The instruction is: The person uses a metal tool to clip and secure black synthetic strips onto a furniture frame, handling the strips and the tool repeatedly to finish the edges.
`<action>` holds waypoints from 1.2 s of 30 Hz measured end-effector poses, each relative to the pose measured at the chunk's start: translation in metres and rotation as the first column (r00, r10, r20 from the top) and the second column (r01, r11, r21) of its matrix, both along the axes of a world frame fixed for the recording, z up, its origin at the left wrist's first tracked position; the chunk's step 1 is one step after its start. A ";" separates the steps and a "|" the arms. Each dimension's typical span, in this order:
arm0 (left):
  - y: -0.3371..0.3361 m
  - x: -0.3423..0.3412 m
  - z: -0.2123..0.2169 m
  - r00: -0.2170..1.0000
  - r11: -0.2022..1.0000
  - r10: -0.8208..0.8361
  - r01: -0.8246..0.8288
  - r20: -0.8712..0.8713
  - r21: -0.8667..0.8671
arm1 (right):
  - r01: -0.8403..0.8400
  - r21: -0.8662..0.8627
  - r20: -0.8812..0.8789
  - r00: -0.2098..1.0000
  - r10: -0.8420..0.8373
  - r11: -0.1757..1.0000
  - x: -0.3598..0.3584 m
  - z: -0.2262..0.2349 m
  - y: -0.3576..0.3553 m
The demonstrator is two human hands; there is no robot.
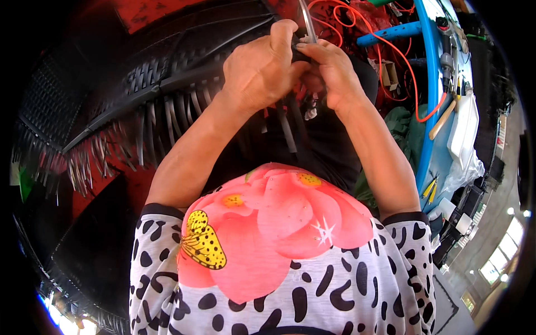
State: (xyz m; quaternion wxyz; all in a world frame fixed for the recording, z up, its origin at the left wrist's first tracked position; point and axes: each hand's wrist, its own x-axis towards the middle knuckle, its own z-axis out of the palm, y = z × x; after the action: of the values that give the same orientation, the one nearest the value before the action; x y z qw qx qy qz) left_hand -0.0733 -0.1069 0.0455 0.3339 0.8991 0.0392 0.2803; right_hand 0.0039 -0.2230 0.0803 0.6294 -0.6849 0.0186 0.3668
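My left hand [262, 67] and my right hand [329, 70] meet at the top middle of the head view. Both are closed on a flat dark weaving strip [297, 53] at the edge of a large black woven wicker frame [167, 72]. A thin grey strip [307, 22] rises from between the fingers. Loose grey strip ends [151, 131] hang from the frame below my left forearm. More strips [287, 131] drop down under my hands, partly hidden by my arms.
A blue metal frame [431, 72] curves down the right side. An orange cable [391, 47] loops beside it. A small cardboard box [389, 73], green cloth [403, 125] and white plastic sheet [464, 134] lie to the right. The floor under the frame is red [151, 14].
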 end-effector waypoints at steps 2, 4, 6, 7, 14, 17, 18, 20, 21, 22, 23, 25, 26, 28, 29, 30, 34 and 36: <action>0.000 -0.003 -0.008 0.998 1.000 0.000 0.000 -0.066 -0.001 | 0.010 0.023 0.000 1.000 -0.010 1.000 -0.005 -0.013 0.003; 0.004 -0.005 -0.020 0.998 1.000 -0.030 0.030 -0.056 0.000 | 0.012 -0.067 -0.063 0.998 -0.017 0.998 -0.009 -0.022 0.008; 0.005 -0.004 -0.028 0.982 0.999 -0.032 0.032 -0.185 -0.003 | -0.091 0.012 -0.056 0.994 0.092 0.996 -0.004 -0.046 -0.006; 0.005 -0.007 -0.030 0.972 0.999 -0.044 0.037 -0.230 -0.032 | -0.073 0.060 -0.110 0.991 0.079 0.996 -0.004 -0.054 -0.012; 0.016 0.012 -0.012 0.944 0.994 -0.109 0.109 -0.311 -0.017 | -0.063 0.482 -0.139 0.979 0.148 0.874 0.002 -0.075 -0.040; 0.018 0.020 -0.014 0.926 0.991 -0.132 0.122 -0.354 -0.050 | -0.193 0.459 0.150 0.979 0.138 0.867 -0.002 -0.082 -0.038; 0.021 0.022 -0.014 0.918 0.988 -0.153 0.133 -0.364 -0.081 | -0.180 0.472 0.145 0.981 0.125 0.863 -0.001 -0.083 -0.036; 0.030 0.025 -0.011 0.890 0.979 -0.202 0.176 -0.410 -0.100 | -0.218 0.372 0.268 0.956 0.121 0.902 0.002 -0.084 -0.032; 0.037 0.025 -0.010 0.878 0.952 -0.290 0.222 -0.382 -0.211 | -0.211 0.383 0.263 0.958 0.113 0.899 0.002 -0.082 -0.031; 0.040 0.025 -0.010 0.862 0.910 -0.371 0.264 -0.346 -0.319 | -0.207 0.378 0.247 0.962 0.117 0.902 0.003 -0.078 -0.030; 0.042 0.023 -0.010 0.842 0.906 -0.381 0.257 -0.382 -0.336 | -0.203 0.373 0.231 0.965 0.122 0.905 0.003 -0.078 -0.029; 0.037 0.020 -0.009 0.856 0.924 -0.355 0.260 -0.376 -0.280 | -0.200 0.413 0.228 0.967 0.113 0.888 0.005 -0.086 -0.029; 0.035 0.020 -0.009 0.872 0.938 -0.331 0.261 -0.361 -0.230 | -0.201 0.444 0.229 0.968 0.106 0.873 0.006 -0.089 -0.028; 0.035 0.016 -0.010 0.889 0.945 -0.316 0.264 -0.331 -0.192 | -0.205 0.444 0.241 0.965 0.104 0.872 0.006 -0.089 -0.026; 0.035 0.014 -0.011 0.906 0.950 -0.306 0.270 -0.293 -0.157 | -0.209 0.437 0.257 0.961 0.101 0.875 0.006 -0.090 -0.025; 0.035 0.014 -0.011 0.906 0.951 -0.302 0.267 -0.295 -0.156 | -0.211 0.439 0.256 0.961 0.103 0.873 0.006 -0.090 -0.024; 0.034 0.015 -0.009 0.913 0.952 -0.301 0.273 -0.274 -0.135 | -0.181 0.468 0.239 0.968 0.073 0.865 0.003 -0.094 -0.021; 0.033 0.015 -0.007 0.916 0.956 -0.290 0.266 -0.277 -0.122 | -0.160 0.478 0.214 0.975 0.063 0.864 0.002 -0.095 -0.020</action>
State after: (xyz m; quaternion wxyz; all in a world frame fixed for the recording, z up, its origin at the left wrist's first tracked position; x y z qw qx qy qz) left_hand -0.0587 -0.0736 0.0380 0.3976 0.9124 -0.0285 0.0923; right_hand 0.0054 -0.2430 -0.0146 0.7593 -0.5341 -0.1758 0.3277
